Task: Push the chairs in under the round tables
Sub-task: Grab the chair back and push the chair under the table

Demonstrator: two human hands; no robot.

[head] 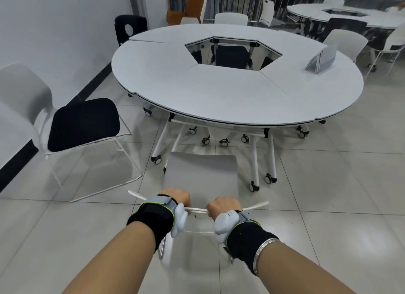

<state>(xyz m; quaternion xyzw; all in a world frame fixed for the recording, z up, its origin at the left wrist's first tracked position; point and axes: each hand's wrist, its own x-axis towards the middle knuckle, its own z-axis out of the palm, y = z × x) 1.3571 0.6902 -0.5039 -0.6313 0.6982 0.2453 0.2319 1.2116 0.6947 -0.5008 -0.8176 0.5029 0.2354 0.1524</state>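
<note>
A white chair (201, 173) stands right in front of me, its seat pointing at the near edge of the round white table (219, 92). My left hand (178, 196) and my right hand (223, 206) both grip the top edge of its backrest, side by side. The seat's front edge lies just short of the table's wheeled legs. A second chair with a black seat cushion (83, 122) stands out from the table at the left, near the wall.
Other chairs (345, 41) sit tucked around the table's far side, one black (130, 28). A folded card stand (322, 59) rests on the tabletop at right. Another round table (350, 15) is at the back right. The white wall runs along the left.
</note>
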